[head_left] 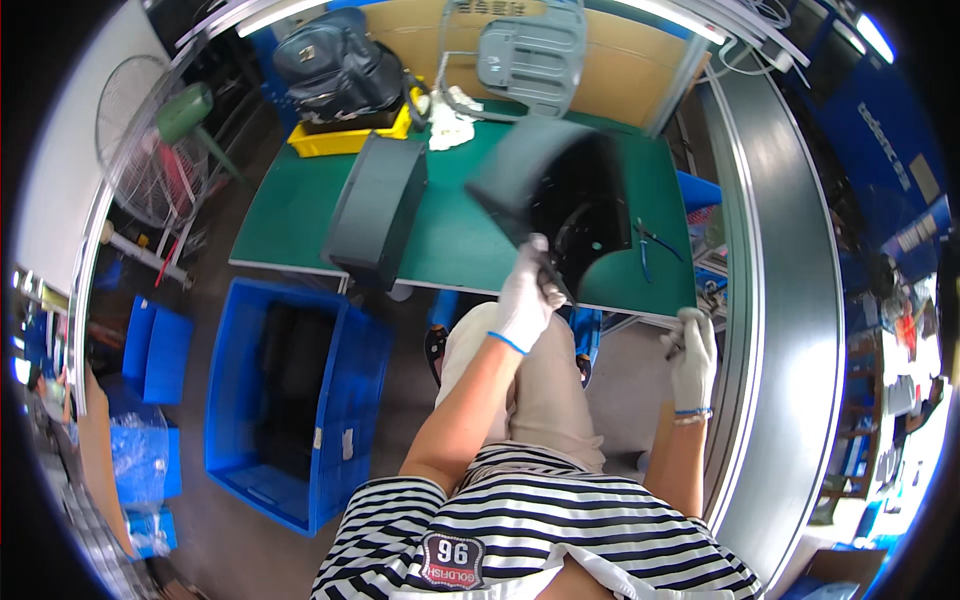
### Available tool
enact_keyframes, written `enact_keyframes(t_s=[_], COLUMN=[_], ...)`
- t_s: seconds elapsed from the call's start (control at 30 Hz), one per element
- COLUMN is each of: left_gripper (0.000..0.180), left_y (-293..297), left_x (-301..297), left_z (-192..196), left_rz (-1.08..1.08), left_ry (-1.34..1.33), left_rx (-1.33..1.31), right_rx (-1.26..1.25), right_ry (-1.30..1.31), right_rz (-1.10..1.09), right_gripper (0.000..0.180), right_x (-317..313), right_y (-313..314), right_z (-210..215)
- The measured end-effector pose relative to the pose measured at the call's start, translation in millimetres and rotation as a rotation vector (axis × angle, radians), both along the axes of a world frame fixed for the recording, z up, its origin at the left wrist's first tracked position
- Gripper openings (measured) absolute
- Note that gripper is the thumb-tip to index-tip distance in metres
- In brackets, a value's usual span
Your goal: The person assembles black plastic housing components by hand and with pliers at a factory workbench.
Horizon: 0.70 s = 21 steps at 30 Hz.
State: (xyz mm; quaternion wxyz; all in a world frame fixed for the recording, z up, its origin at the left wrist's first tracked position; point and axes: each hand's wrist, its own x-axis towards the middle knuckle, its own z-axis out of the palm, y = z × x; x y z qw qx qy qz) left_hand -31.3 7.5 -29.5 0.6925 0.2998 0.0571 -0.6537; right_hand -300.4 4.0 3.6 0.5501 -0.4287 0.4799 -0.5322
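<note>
My left hand (527, 296), in a white glove, is closed on the near edge of a dark grey curved plastic housing (520, 175). The housing is tilted over the green table, its black hollow inside facing right, and it is smeared by motion. To the right, just off the table's front edge, my gloved right hand (692, 350) has its fingers curled together. Something small and dark shows at those fingertips, too small to name. Blue-handled pliers (655, 242) lie on the table between the housing and its right edge.
Another dark grey plastic housing (375, 210) stands on the green table (285, 215) at left. Behind it are a yellow tray (325, 140) with a black backpack (340, 65) and a white cloth (452, 122). A blue bin (345, 400) holding dark parts stands at front left. A metal rail (790, 300) runs along the right.
</note>
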Motion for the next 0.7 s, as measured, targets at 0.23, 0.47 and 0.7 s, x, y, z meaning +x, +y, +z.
enact_keyframes(t_s=[0.23, 0.47, 0.7], left_gripper=[0.070, 0.068, 0.067], left_y=[22, 28, 28], left_x=[10, 5, 6], left_z=[-41, -62, -70], left_rz=[-0.171, -0.076, -0.043], left_ry=[0.673, 0.706, 0.661], left_rx=[-0.121, -0.061, -0.019], right_rx=[-0.468, -0.738, -0.872], right_ry=[0.802, 1.240, 1.392], right_rz=[0.290, 0.641, 0.744], right_gripper=[0.021, 0.029, 0.029], right_x=[70, 119, 132], right_y=[-36, -87, -110], right_z=[26, -26, -55])
